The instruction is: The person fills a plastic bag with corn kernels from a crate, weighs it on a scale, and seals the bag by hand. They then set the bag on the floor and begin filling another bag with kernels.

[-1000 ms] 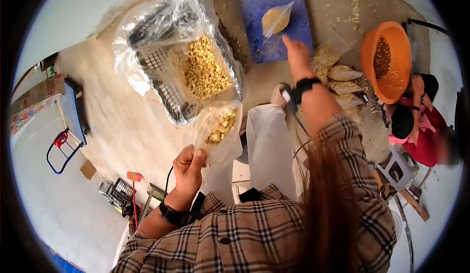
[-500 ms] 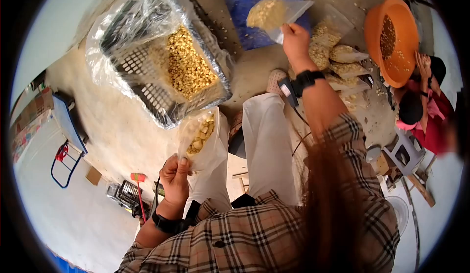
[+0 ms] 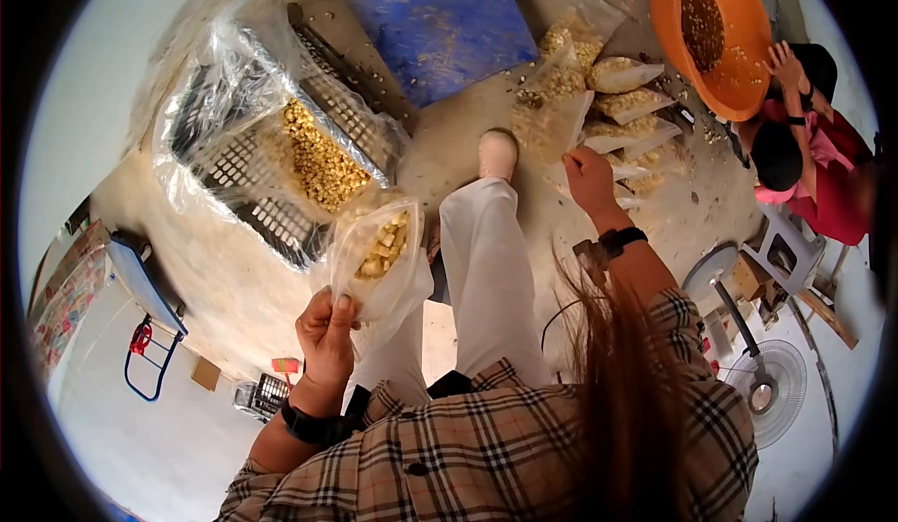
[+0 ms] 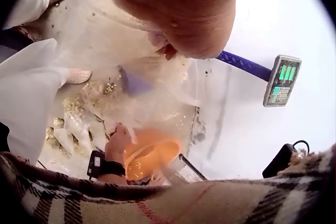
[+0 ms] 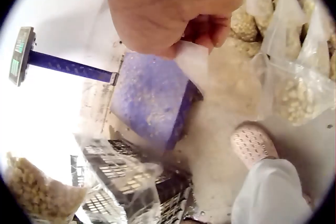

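Observation:
In the head view my left hand (image 3: 327, 340) pinches the edge of a clear plastic bag (image 3: 388, 246) partly filled with yellow chunks. The bag hangs in front of my legs, its mouth spread. My right hand (image 3: 591, 183) holds another plastic bag (image 3: 550, 127) by its gathered top, with pale yellow pieces inside. It overlaps the row of filled bags (image 3: 629, 134) on the floor. In the right wrist view, white plastic (image 5: 193, 62) sticks out from the curled fingers. The left wrist view shows the palm from close up, and the fingertips there are mostly hidden.
A blue platform scale (image 3: 435, 31) stands ahead; its display (image 4: 283, 79) glows green. Left of it is a black crate (image 3: 243, 162) lined with plastic and holding yellow pieces. At the right, another person (image 3: 795, 166) sits beside an orange basin (image 3: 739, 73). A fan (image 3: 767, 391) stands behind them.
My right hand has taken the filled bag off the blue platform and carried it right and back to the row of bags. The left hand keeps its hold; the head view has shifted.

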`<state>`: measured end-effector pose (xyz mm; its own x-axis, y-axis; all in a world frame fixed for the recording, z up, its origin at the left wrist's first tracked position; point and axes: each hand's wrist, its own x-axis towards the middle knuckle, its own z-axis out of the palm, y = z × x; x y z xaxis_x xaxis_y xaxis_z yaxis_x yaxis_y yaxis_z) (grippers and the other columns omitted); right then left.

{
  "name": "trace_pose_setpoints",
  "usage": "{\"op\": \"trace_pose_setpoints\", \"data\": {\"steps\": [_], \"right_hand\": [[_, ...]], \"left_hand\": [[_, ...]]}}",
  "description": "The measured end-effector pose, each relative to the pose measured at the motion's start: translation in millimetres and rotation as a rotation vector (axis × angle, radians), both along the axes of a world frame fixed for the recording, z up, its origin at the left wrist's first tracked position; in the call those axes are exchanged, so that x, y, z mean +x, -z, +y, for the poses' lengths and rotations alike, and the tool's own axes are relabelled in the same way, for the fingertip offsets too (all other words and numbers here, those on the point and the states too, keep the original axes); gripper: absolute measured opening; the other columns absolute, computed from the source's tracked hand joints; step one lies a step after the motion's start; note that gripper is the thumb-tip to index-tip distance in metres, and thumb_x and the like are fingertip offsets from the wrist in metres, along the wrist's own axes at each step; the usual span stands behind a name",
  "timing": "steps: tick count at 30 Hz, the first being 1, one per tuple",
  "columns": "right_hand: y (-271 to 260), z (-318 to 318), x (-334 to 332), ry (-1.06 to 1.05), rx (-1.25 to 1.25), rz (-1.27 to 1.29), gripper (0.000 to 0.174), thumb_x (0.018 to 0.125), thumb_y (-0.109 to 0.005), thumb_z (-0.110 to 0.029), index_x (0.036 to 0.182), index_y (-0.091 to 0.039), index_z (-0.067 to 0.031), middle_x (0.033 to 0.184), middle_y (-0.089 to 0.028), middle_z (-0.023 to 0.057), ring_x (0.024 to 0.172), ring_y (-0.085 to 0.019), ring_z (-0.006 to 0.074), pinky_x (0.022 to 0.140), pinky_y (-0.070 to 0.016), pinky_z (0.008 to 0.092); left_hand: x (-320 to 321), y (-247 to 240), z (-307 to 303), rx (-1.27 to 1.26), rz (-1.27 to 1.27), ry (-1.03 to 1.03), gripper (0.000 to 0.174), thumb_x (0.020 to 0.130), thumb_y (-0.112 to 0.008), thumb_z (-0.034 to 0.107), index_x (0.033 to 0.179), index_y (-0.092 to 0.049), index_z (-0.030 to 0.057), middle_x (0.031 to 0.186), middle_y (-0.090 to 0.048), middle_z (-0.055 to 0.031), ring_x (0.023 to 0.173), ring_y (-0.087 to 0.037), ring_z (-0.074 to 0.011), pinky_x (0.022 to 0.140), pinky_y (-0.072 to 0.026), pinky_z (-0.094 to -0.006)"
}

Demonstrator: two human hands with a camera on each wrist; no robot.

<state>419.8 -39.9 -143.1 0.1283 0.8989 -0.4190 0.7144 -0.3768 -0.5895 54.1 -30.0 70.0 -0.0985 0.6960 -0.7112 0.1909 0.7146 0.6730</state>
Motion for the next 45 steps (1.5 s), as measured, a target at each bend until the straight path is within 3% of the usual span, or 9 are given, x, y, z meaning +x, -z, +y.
{"op": "trace_pose_setpoints", "data": {"steps": [13,19,25,27,33,36,42,44,45], "right_hand": [[10.1,6.3,10.5,-0.228,0.063,-0.008,0.013,0.078,-0.053,-0.015,0.071,-0.055,-0.0039,0.074,-0.052,0.0119,0.071,-0.051,0.0307,0.062,-0.0434,0.0393],[51.0,12.3,7.2,-0.054,0.104,-0.02,0.015,0.079,-0.052,-0.017,0.073,-0.057,-0.0039,0.073,-0.053,0.0131,0.071,-0.052,0.0323,0.062,-0.043,0.0412],[122.0,13.4,-0.1,0.16,-0.137,-0.245,0.019,0.08,-0.051,-0.02,0.081,-0.06,-0.0039,0.078,-0.057,0.0177,0.073,-0.054,0.0347,0.065,-0.0436,0.0441],[128.0,24.3,-5.7,0.25,-0.285,-0.219,0.022,0.08,-0.051,-0.024,0.082,-0.061,-0.0041,0.08,-0.059,0.0164,0.077,-0.056,0.0337,0.068,-0.0447,0.0431],[122.3,18.7,-9.3,0.344,-0.316,-0.032,0.023,0.078,-0.051,-0.025,0.084,-0.062,-0.005,0.085,-0.061,0.0141,0.081,-0.057,0.0322,0.073,-0.0453,0.04],[120.7,-6.8,-10.7,0.23,-0.184,-0.05,0.021,0.078,-0.051,-0.024,0.082,-0.063,-0.008,0.084,-0.063,0.0122,0.08,-0.058,0.0323,0.071,-0.0468,0.0407],[105.5,-72.6,6.0,0.758,-0.052,0.017,0.022,0.078,-0.051,-0.025,0.08,-0.061,-0.0057,0.081,-0.061,0.0152,0.078,-0.056,0.0346,0.071,-0.045,0.0417],[112.9,-120.4,26.5,0.888,-0.141,-0.181,0.022,0.079,-0.051,-0.025,0.08,-0.06,-0.0049,0.081,-0.06,0.0164,0.077,-0.056,0.0357,0.068,-0.0446,0.0426],[119.9,-147.5,36.4,1.076,-0.169,-0.302,0.022,0.079,-0.051,-0.026,0.082,-0.06,-0.0061,0.082,-0.061,0.016,0.076,-0.057,0.0346,0.067,-0.0452,0.0411]], "left_hand": [[17.3,8.6,2.8,-0.045,0.031,0.085,0.027,0.087,-0.052,0.017,0.066,-0.052,0.0009,0.066,-0.047,-0.0002,0.056,-0.042,-0.0066,0.053,-0.0353,-0.02],[24.4,11.2,4.7,-0.057,0.066,0.091,0.023,0.086,-0.052,0.015,0.069,-0.054,0.0002,0.067,-0.048,-0.0012,0.057,-0.042,-0.0069,0.054,-0.0357,-0.0204],[33.3,19.1,0.7,-0.079,0.059,0.119,0.02,0.086,-0.051,0.013,0.071,-0.055,0.0002,0.068,-0.049,-0.0011,0.059,-0.041,-0.0068,0.055,-0.0346,-0.0202],[35.0,19.7,-1.1,-0.083,0.065,0.141,0.02,0.086,-0.051,0.014,0.072,-0.055,0.0004,0.069,-0.05,-0.001,0.059,-0.04,-0.0067,0.056,-0.0341,-0.0201],[49.3,18.7,0.8,-0.1,0.089,0.191,0.019,0.086,-0.05,0.013,0.073,-0.054,0.0004,0.069,-0.05,0.0,0.06,-0.04,-0.0059,0.056,-0.0335,-0.0199],[52.7,23.7,2.2,-0.102,0.098,0.22,0.018,0.086,-0.05,0.013,0.073,-0.054,0.0004,0.07,-0.051,0.0001,0.06,-0.04,-0.0057,0.056,-0.0334,-0.0195],[59.8,28.1,4.7,-0.09,0.092,0.268,0.017,0.086,-0.05,0.012,0.075,-0.055,0.0,0.07,-0.052,0.0003,0.06,-0.04,-0.0051,0.056,-0.0336,-0.0188],[56.5,27.9,6.7,-0.097,0.054,0.309,0.014,0.086,-0.049,0.011,0.081,-0.056,0.0006,0.074,-0.053,0.0019,0.065,-0.043,-0.0033,0.057,-0.0338,-0.0171],[55.5,28.3,6.9,-0.103,0.035,0.33,0.013,0.087,-0.049,0.01,0.084,-0.057,0.0009,0.075,-0.054,0.0027,0.067,-0.045,-0.0024,0.058,-0.0339,-0.0163]]}}
